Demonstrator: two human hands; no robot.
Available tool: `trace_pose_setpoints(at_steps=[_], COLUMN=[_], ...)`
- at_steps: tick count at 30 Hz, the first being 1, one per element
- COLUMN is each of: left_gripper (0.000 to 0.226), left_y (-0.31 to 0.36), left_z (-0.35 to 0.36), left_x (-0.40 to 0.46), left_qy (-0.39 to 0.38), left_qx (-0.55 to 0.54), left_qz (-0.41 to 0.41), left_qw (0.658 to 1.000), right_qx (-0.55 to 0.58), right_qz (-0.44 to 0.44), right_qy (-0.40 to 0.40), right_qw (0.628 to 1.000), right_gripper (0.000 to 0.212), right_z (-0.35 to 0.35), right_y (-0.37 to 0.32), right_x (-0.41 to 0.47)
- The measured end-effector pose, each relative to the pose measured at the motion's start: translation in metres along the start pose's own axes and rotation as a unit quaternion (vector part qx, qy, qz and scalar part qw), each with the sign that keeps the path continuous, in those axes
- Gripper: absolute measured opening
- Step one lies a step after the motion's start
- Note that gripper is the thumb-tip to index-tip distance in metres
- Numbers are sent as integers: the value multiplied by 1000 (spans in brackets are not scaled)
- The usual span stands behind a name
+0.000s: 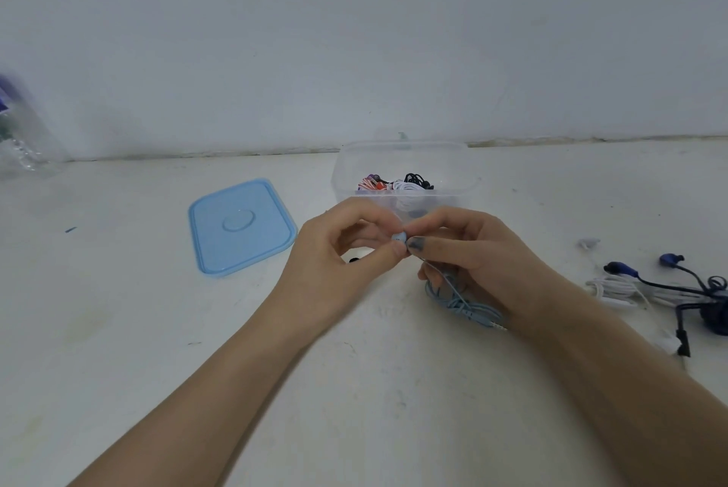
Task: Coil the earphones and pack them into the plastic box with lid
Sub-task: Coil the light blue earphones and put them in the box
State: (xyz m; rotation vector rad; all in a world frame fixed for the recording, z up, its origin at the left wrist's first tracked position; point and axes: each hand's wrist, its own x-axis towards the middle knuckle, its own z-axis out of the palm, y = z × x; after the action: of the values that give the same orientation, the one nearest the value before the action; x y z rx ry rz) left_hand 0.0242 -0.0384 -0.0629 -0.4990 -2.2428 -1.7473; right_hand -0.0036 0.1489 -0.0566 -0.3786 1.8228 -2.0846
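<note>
Both hands meet over the white bench, just in front of the clear box. The left hand pinches a pale blue earbud between thumb and fingertips, its grip clamped on the bud. The right hand touches the same bud from the other side with thumb and forefinger, its grip also closed on it. The pale blue cable hangs from the right hand and lies in loose loops on the bench under the right wrist, its plug at the near end.

The box stands open near the wall. It holds several coiled earphones: a black set, a white set and a red-and-white one.

The blue lid lies flat on the bench, left of the box and apart from it.

At the far right lie a dark blue set and a white cable, tangled together, uncoiled. A clear bottle, blurred, stands at the left edge.
</note>
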Motion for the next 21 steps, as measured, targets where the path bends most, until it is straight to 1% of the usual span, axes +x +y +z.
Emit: trace_pose_setpoints(at_steps=[4,7,12,18,21], left_gripper=[25,24,28,25,28], left_y=[1,2,3,3,5], left_z=[1,2,1,-1,0], left_x=[1,3,3,4,4], left_qy=[4,-2,-9,-19,-17], left_qx=[-33,-43,-62,-86,-97], left_qz=[-16,-24,-49,-59,-78], left_qw=[999,999,997,994,992], right_qx=[12,15,11,5,-5], right_qz=[-2,0,-2,2,0], right_qy=[-6,-18,-21,-26,-25], right_qw=[1000,1000,1000,1000,1000], right_gripper=[14,10,10,10,10], right_z=[-1,0,-1,-2,-2], right_y=[1,1,3,4,5], right_x=[0,0,2,3,3])
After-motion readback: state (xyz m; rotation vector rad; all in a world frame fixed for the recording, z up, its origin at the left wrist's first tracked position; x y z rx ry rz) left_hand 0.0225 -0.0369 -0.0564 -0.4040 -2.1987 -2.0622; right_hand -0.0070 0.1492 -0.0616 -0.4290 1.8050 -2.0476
